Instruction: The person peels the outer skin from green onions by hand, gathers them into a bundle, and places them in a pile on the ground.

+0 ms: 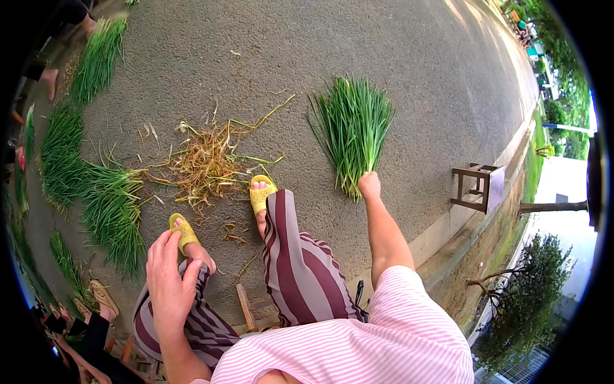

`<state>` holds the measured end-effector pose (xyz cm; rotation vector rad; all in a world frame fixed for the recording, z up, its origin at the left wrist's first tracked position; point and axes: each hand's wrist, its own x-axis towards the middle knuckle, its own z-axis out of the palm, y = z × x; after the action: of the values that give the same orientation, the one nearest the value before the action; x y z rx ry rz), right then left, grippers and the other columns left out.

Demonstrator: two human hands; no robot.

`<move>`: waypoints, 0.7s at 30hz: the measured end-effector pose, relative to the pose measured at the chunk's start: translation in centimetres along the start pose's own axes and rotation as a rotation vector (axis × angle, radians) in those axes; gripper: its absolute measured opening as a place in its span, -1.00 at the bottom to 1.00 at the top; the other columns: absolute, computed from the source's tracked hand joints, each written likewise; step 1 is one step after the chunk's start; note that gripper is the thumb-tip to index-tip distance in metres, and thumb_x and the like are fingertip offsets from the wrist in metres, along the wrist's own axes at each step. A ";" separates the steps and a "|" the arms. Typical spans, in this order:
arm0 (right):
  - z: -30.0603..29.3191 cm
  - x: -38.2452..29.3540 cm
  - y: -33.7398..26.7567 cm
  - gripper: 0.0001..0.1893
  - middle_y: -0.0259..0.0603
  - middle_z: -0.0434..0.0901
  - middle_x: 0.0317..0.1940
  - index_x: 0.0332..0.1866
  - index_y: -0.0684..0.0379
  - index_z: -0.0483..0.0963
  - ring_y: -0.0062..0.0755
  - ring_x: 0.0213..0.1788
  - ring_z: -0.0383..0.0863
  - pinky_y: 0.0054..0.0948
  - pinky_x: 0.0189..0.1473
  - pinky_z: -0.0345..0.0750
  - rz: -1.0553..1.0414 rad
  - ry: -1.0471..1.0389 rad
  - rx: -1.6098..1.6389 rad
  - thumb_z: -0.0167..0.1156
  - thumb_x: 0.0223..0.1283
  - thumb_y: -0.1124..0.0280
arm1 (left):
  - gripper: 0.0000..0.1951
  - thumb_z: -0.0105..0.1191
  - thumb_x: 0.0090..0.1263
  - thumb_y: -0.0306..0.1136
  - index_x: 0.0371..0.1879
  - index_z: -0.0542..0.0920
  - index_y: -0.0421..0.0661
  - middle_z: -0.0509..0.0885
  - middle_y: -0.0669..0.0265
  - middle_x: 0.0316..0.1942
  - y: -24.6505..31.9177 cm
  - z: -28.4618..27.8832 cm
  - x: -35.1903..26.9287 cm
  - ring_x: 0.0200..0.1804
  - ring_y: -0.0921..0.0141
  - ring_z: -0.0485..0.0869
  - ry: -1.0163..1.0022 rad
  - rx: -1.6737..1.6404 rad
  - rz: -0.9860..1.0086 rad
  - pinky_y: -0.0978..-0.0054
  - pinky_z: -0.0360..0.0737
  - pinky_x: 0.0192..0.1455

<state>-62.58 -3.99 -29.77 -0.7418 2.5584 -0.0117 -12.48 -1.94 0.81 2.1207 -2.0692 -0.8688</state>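
Observation:
My right hand [369,185] is closed around the pale stem end of some leaves in a bunch of garlic chives [355,129], which lies fanned out on the asphalt to my right. Over my left knee hovers my left hand [168,273], fingers slightly spread and nothing in them. A heap of brown and yellow trimmed leaves and husks [206,163] lies on the ground beyond my yellow sandals [261,194]. To the left of that heap is a loose pile of unsorted-looking chives [115,206], nearest to my left hand.
More chives lie in bunches [98,60] along the left, where other people's bare feet [50,81] and a sandalled foot [103,297] show. A small wooden stool [479,187] stands by the kerb on the right. Beneath me part of a wooden seat [245,307] is visible.

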 end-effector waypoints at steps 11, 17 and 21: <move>3.0 -9.6 -3.5 -0.57 -0.08 0.35 0.30 0.19 0.18 0.43 -0.01 0.36 0.31 -0.04 0.33 0.35 -0.350 0.387 0.130 0.22 0.25 0.27 | -0.44 0.35 0.16 -0.25 0.14 0.51 -0.17 0.57 0.06 0.09 1.3 1.0 -1.0 0.19 0.05 0.51 0.082 0.020 0.149 0.11 0.40 0.27; 12.9 -13.2 -2.1 -0.72 -0.17 0.72 -0.16 -0.07 0.27 0.65 -0.44 -0.12 0.68 -0.40 -0.04 0.58 -0.543 -0.574 0.728 0.14 0.36 0.28 | -0.67 0.26 0.26 -0.25 -0.08 0.55 -0.11 0.65 0.15 -0.16 4.3 4.7 0.8 -0.05 0.13 0.64 0.102 0.134 0.243 0.09 0.51 -0.03; 12.3 -22.3 -6.4 -0.71 -0.18 0.72 -0.15 -0.05 0.26 0.65 -0.46 -0.11 0.68 -0.42 -0.04 0.59 -0.438 -0.988 0.682 0.14 0.37 0.27 | -0.77 0.23 0.30 -0.29 -0.13 0.63 -0.11 0.67 0.17 -0.14 2.2 6.1 -0.4 0.01 0.15 0.64 0.047 0.069 0.125 0.08 0.49 0.04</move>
<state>-37.36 3.36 -30.04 -0.7433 1.2966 -0.4980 -17.06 0.24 -3.27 1.9966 -2.2116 -0.7356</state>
